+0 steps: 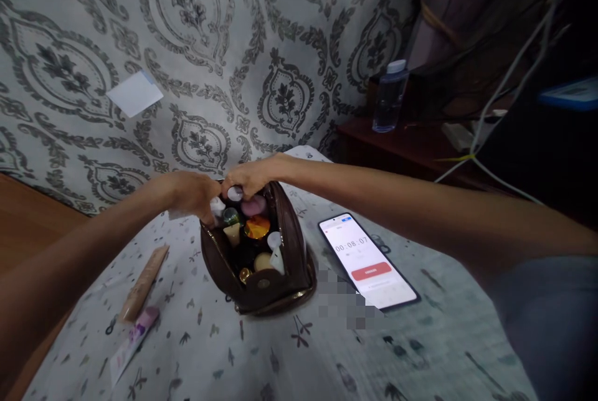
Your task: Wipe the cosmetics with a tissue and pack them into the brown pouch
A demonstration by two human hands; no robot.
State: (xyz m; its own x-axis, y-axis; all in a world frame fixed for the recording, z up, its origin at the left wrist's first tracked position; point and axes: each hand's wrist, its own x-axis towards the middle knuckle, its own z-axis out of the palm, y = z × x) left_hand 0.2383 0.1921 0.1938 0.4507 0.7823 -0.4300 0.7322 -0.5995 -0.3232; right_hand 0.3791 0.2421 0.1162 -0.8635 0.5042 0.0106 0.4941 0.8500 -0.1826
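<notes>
A brown zip-top bag stands open on the cloth, filled with small cosmetic items. Over its far left rim lies my left hand, closed on the edge with the thumb inside, beside a white item. My right hand is curled at the far rim, just above a round white cap; what its fingers hold is hidden. Inside I see a pink round item, a jar with an orange top, a green-topped container, a beige tube and a gold cap.
A phone showing a running timer lies right of the bag. To the left are a tan tube and a white-and-purple tube. A water bottle stands on a dark red surface, near white cables.
</notes>
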